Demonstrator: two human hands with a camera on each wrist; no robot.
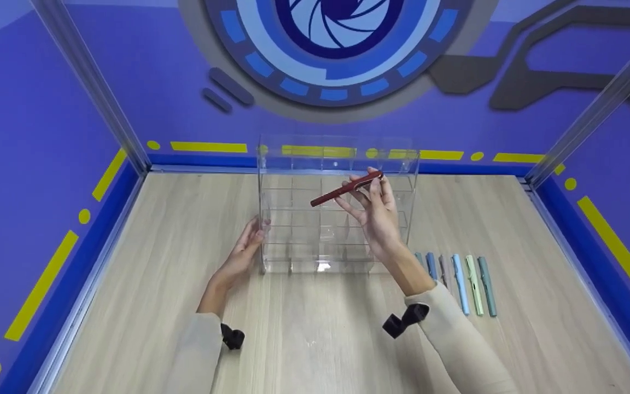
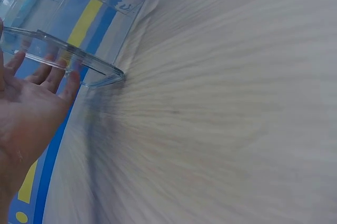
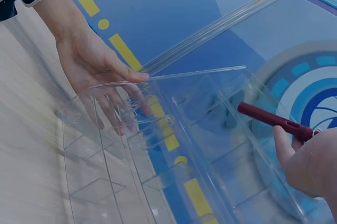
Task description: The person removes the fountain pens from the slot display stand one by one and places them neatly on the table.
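My right hand [image 1: 380,219] pinches a dark red pen [image 1: 332,195] by its clip end, in front of a clear plastic rack [image 1: 320,262] divided into square compartments. The pen slants, its free end pointing left and lower, and in the right wrist view the pen [image 3: 263,115] shows over the rack's clear panels. My left hand [image 1: 240,257] touches the rack's left side with its fingers stretched out. Through the clear side, the right wrist view shows the left hand's fingers [image 3: 109,109], with the thumb along the edge. The left wrist view shows the left palm [image 2: 34,105] below the rack's edge.
To the right of the rack, several pens lie in a row on the wooden table [image 1: 304,350], among them a light blue pen [image 1: 461,284], a pale green pen [image 1: 474,287] and a dark green pen [image 1: 488,287]. Behind the rack stands a blue patterned wall [image 1: 156,82].
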